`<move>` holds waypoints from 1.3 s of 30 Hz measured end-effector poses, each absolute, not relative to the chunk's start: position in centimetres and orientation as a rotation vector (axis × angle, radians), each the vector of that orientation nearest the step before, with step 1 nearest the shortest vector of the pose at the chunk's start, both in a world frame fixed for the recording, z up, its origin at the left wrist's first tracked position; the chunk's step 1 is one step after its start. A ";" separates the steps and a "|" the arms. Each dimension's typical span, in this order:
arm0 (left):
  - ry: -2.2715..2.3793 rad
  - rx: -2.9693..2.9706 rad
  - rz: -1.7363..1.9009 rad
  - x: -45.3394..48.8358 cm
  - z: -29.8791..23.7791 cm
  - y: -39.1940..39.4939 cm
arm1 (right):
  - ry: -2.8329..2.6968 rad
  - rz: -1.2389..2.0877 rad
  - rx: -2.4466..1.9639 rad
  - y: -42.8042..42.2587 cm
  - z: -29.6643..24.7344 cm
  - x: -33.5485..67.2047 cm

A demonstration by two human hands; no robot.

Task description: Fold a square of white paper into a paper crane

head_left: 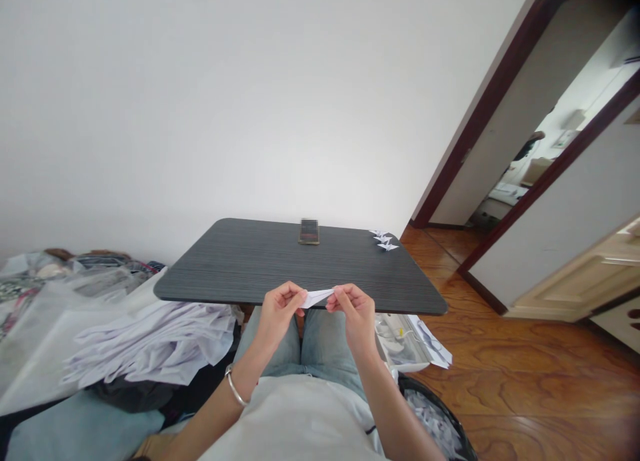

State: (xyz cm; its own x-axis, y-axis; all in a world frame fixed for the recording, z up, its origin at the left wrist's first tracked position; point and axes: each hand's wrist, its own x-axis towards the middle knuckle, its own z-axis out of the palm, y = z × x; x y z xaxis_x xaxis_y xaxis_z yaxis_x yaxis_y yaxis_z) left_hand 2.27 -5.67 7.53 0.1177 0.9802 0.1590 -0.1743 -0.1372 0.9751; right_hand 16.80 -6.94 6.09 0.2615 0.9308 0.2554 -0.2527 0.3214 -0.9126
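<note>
Just above the near edge of the dark table (240, 261), a narrow piece of folded white paper (317, 297) stretches between my two hands. My left hand (283, 305) pinches its wider left end between thumb and fingers. At the pointed right end, my right hand (354, 306) pinches the tip in the same way. The folds hidden under my fingertips cannot be made out. Several small white folded-paper cranes (384, 240) stand in a row at the table's far right corner.
A small dark rectangular object with a light rim (309, 231) lies at the table's back edge. White cloth (160, 341) is heaped at the left. Below the table's right side sit a white box (400, 341) and a dark bin of white paper pieces (434, 421).
</note>
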 end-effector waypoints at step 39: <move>0.860 1.358 1.010 2.1 6.2 -4.9 | -1.100 0.972 -0.950 -7.1 6.2 16.3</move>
